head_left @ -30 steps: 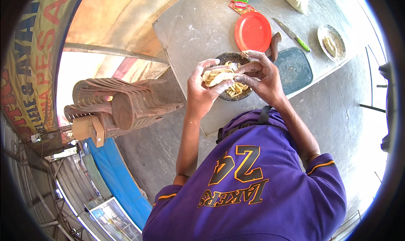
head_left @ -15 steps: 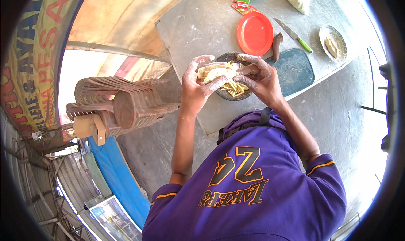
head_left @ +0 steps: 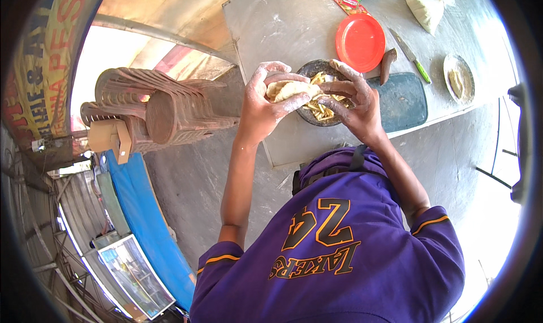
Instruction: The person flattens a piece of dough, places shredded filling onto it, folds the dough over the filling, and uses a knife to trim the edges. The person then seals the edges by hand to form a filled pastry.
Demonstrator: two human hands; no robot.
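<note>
A pale, folded piece of dough (head_left: 293, 90) is held up over a dark stone-like bowl (head_left: 305, 69). My left hand (head_left: 261, 105) is closed round its left side, fingers along the far edge and thumb on the near side. My right hand (head_left: 362, 107) pinches near the dough's right end, with its fingers curled; their exact contact is partly hidden. White flour coats both hands. Below the dough, the bowl holds thin, pale yellow strips (head_left: 322, 112). Part of the bowl's rim is hidden behind my hands.
A red plate (head_left: 360, 43), a brown-handled tool (head_left: 388, 66), a green-handled knife (head_left: 413, 57) and a dark green tray (head_left: 403, 102) lie right of the bowl. Farther right sits a plate of pale dough (head_left: 459, 81). Stacked brown chairs (head_left: 161, 113) stand left of the table.
The dough looks more folded over, with a smoother outer side showing and less of the strips beside it. The whole view has shifted slightly, moving the table things rightward.
</note>
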